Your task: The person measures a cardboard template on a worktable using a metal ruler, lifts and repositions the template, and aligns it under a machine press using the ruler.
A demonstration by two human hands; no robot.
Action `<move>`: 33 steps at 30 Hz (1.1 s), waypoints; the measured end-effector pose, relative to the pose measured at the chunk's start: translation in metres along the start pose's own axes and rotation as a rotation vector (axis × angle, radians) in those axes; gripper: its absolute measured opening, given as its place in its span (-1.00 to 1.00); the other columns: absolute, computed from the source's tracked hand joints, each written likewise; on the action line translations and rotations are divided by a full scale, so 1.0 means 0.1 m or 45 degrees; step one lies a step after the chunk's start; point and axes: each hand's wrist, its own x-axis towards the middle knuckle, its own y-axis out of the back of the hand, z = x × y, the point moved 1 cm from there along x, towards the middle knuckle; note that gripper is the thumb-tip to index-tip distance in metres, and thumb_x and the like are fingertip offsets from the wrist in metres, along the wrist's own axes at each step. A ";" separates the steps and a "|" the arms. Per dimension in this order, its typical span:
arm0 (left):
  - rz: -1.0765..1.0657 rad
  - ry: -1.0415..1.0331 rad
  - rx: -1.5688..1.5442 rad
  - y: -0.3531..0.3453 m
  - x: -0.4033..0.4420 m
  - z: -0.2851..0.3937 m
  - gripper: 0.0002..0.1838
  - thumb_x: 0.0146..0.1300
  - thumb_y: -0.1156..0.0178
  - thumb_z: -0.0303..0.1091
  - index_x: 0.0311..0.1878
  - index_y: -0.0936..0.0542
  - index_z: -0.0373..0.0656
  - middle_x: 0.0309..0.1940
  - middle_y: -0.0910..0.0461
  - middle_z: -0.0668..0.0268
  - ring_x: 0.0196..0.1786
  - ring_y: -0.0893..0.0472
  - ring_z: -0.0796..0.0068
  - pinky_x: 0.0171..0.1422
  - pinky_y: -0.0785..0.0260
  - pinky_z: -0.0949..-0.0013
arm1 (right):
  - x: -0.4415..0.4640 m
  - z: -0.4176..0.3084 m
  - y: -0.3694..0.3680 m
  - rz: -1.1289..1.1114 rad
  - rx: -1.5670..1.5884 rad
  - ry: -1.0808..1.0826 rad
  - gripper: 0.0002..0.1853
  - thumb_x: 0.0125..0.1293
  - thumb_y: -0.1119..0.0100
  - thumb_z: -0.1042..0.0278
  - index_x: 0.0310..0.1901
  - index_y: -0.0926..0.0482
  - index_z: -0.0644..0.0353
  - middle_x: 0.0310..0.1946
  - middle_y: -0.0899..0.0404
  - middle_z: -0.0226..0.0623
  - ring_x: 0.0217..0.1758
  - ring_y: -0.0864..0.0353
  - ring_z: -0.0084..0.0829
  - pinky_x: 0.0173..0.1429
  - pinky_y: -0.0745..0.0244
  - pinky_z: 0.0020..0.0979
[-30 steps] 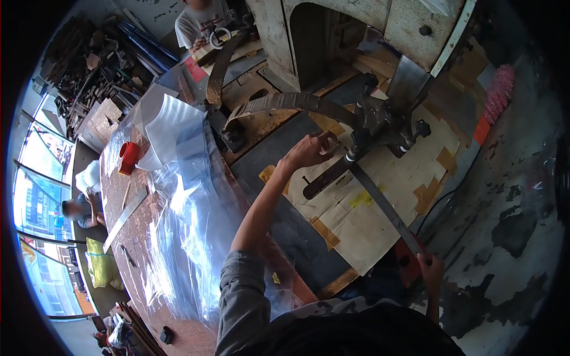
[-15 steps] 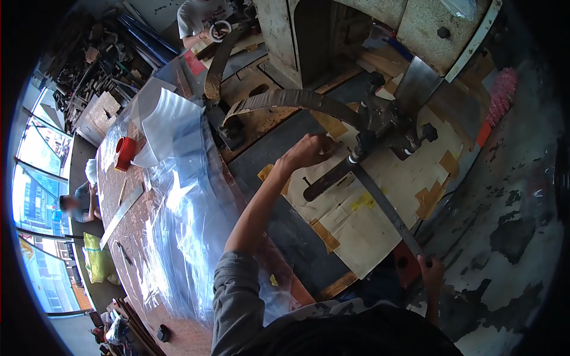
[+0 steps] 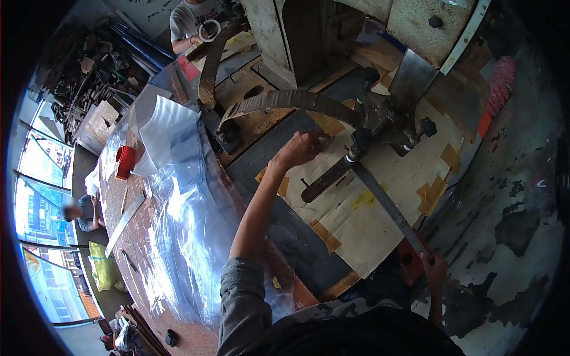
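Observation:
My left hand is closed over the pale board, its fingers curled together near the machine head. Whatever those fingers pinch, if anything, I cannot make out. At lower right my right hand grips the near end of a long flat metal strip. That strip runs diagonally up to the dark clamp-like head with black knobs. A dark slotted bar sticks out from the head toward my left forearm. Beneath lies the pale board, with brown tape at its edges.
A curved ribbed hose arches behind my left hand. Clear plastic sheeting covers much of the left table, near a red tape roll and a steel ruler. Another person stands at the back; one more is by the windows.
The view has shifted slightly. Both hands keep nearly the same places relative to the machine, and the right still grips the strip. The person by the windows has changed posture.

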 end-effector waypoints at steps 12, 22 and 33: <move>0.081 -0.095 0.111 -0.03 -0.10 0.07 -0.62 0.15 -0.15 -0.51 0.09 -0.54 -0.17 -0.39 -0.62 0.17 -0.36 -0.64 0.31 -0.19 -0.49 0.31 | -0.01 -0.03 0.00 0.012 -0.070 -0.010 -0.53 0.17 -0.28 0.00 -0.50 -0.51 0.35 -0.66 -0.48 -0.08 -0.59 -0.49 -0.17 -0.41 -0.35 -0.22; 0.164 -0.210 0.152 -0.14 -0.19 0.15 -0.64 0.15 -0.16 -0.51 0.06 -0.54 -0.18 -0.37 -0.54 0.16 -0.35 -0.60 0.24 -0.20 -0.47 0.24 | -0.01 -0.06 0.03 -0.048 -0.036 -0.067 -0.47 0.12 -0.28 -0.14 -0.41 -0.56 0.32 -0.59 -0.55 -0.04 -0.47 -0.58 -0.02 -0.34 -0.40 -0.13; 0.198 -0.252 0.253 -0.15 -0.21 0.17 -0.65 0.15 -0.20 -0.45 0.05 -0.54 -0.16 -0.23 -0.52 0.19 -0.26 -0.59 0.24 -0.13 -0.49 0.25 | -0.01 0.01 -0.01 -0.050 -0.060 -0.077 -0.46 0.13 -0.27 -0.16 -0.43 -0.57 0.31 -0.59 -0.55 -0.05 -0.47 -0.59 -0.02 -0.34 -0.41 -0.13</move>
